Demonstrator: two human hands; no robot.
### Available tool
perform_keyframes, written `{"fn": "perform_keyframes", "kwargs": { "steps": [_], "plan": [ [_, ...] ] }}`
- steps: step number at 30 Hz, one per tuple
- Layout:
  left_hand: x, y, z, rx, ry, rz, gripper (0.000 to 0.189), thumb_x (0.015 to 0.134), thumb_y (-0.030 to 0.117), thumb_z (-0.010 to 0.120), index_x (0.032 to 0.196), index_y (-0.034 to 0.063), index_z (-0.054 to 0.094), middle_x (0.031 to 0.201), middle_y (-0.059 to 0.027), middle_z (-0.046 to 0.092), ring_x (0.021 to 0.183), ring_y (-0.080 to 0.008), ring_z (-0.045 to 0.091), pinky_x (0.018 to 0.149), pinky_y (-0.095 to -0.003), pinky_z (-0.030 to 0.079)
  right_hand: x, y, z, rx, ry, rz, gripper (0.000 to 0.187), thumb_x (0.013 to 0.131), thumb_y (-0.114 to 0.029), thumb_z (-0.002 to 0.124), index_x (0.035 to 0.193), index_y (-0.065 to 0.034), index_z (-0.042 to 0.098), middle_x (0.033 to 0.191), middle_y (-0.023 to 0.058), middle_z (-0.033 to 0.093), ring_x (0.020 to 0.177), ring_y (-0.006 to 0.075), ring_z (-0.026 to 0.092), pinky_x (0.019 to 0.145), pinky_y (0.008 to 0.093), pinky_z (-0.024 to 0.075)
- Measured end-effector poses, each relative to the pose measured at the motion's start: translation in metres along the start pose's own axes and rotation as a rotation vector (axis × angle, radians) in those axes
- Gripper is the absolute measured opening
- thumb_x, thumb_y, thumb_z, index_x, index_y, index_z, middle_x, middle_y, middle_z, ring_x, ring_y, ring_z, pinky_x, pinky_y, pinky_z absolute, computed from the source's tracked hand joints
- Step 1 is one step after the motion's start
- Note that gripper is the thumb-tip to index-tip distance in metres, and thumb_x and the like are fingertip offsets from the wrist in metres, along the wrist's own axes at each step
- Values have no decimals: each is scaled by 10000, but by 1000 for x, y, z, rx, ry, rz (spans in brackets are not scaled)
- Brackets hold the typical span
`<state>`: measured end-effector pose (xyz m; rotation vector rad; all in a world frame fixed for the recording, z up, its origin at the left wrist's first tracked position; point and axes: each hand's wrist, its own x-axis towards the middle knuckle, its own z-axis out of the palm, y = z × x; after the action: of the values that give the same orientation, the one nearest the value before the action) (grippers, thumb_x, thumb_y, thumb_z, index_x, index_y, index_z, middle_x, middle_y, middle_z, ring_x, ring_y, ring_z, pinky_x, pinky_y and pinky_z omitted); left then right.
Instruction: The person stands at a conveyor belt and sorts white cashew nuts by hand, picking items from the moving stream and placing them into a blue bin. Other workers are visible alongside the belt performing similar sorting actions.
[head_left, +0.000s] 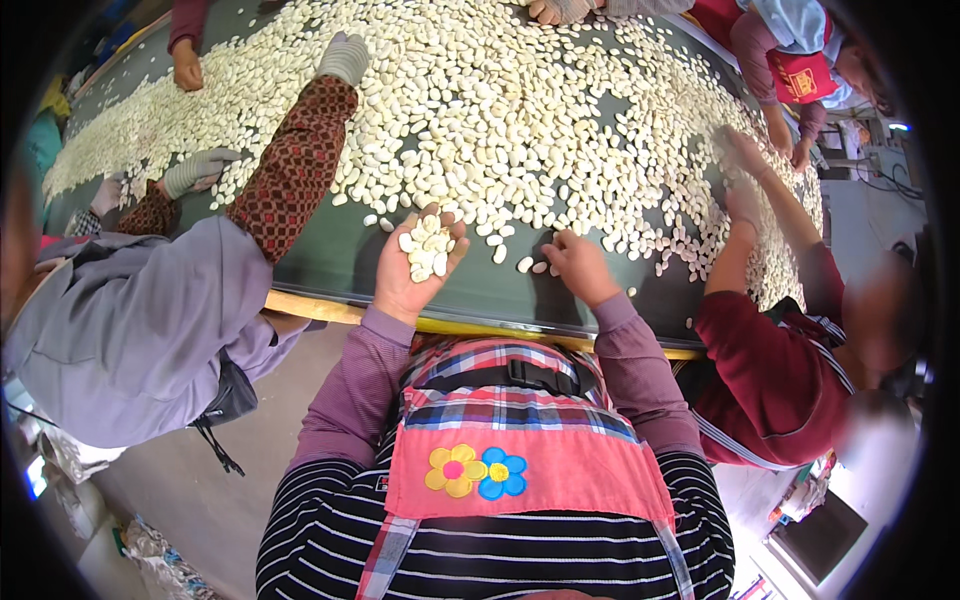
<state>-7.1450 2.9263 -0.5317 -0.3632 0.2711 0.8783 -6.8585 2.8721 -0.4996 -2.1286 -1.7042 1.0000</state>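
My left hand (397, 281) is turned palm up over the near edge of a dark green sorting surface (480, 289). A small heap of white beans (429, 247) lies cupped in its palm, some of them yellowish. To its right, my right hand (583, 266) is low over the surface with its fingers curled, knuckles up. A few loose white beans (525, 264) lie beside its fingertips. Whether it pinches a bean is hidden. Beyond both hands spreads a wide layer of large, flat white beans (480, 150), thinning towards me.
At left, a co-worker's gloved hand (345, 58) reaches into the beans across a patterned sleeve (300, 165). Another person's bare hands (742, 202) work at right. More hands (562, 10) reach in from the far side. A yellow edge strip (465, 327) borders the surface near my waist.
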Motion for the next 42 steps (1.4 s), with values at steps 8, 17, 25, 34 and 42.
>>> {"fn": "perform_keyframes", "kwargs": {
  "steps": [8, 17, 25, 34, 42],
  "plan": [
    [-5, 12, -3, 39, 19, -68, 341, 1025, 285, 438, 1241, 59, 573, 1147, -163, 645, 1097, -361, 610, 961, -519, 507, 8, -13, -6, 471, 124, 176, 236, 986, -237, 555, 913, -19, 610, 656, 29, 563, 589, 104, 514, 530, 248, 396],
    [-12, 33, -3, 55, 12, -145, 335, 1021, 287, 439, 1219, 54, 577, 1137, -166, 646, 1085, -359, 611, 953, -512, 514, 53, -27, 16, -414, 93, 87, 205, 936, -183, 516, 985, 14, 545, 867, 260, 672, 809, 427, 658, 722, 515, 504],
    [-8, 47, -2, 102, 63, -156, 289, 1010, 249, 463, 1171, 58, 609, 1088, -161, 657, 1048, -346, 625, 906, -486, 547, 5, -38, 6, 1258, 52, 361, 151, 948, -161, 549, 1006, -32, 602, 794, 17, 548, 640, 93, 524, 484, 240, 391],
    [-1, 56, 12, 162, 75, -172, 269, 1015, 233, 458, 1148, 50, 603, 1057, -162, 650, 1026, -340, 636, 880, -473, 565, 49, -94, 44, -413, 84, 107, 204, 905, -138, 531, 1053, 3, 535, 810, 191, 694, 740, 357, 688, 648, 450, 540],
    [1, 64, 14, 136, 75, -175, 300, 1032, 266, 422, 1141, 57, 607, 1091, -161, 656, 1048, -343, 636, 897, -480, 555, 17, -33, -5, 1278, 58, 205, 147, 939, -162, 552, 1022, -55, 608, 820, 20, 584, 626, 88, 493, 547, 214, 388]
  ]
}}
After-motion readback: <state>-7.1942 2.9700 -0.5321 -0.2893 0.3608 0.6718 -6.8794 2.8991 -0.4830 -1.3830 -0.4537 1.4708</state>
